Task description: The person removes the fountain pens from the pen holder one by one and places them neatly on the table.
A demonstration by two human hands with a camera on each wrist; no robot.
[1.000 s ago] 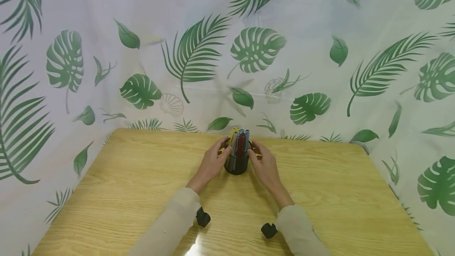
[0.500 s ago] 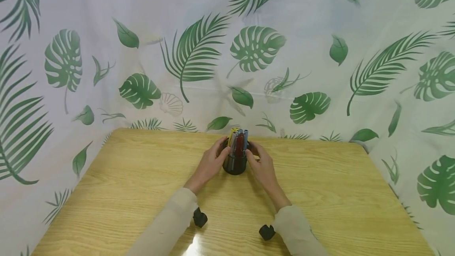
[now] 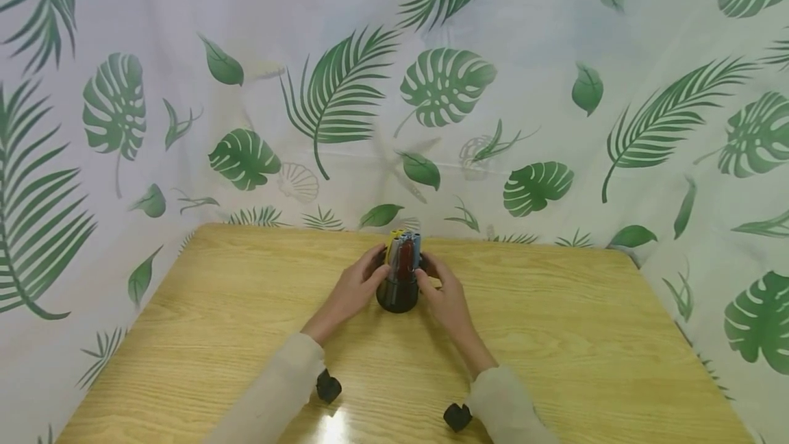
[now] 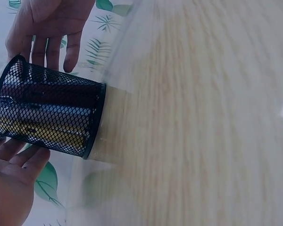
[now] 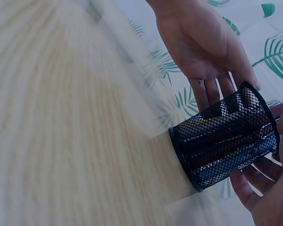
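A black mesh pen holder (image 3: 397, 299) stands upright on the wooden table, filled with several pens. Among them show a dark red pen (image 3: 405, 257), yellow ones and blue ones (image 3: 417, 247). My left hand (image 3: 353, 286) grips the holder's left side, thumb in front and fingers behind. On the other side my right hand (image 3: 446, 297) holds it the same way, thumb near the rim. In the left wrist view the mesh cup (image 4: 52, 113) sits between both hands. The right wrist view shows the cup (image 5: 226, 139) with fingers of each hand against its mesh; some fingertips are hidden behind it.
The wood-grain table (image 3: 555, 334) spreads around the holder to both sides and toward me. A white cloth backdrop (image 3: 357, 12) with green leaf prints rises behind its far edge. Black wrist devices (image 3: 329, 387) sit below the beige sleeves (image 3: 271, 389).
The pen holder has shifted slightly left and nearer to me, both hands moving along with it. Their hold on its sides looks the same.
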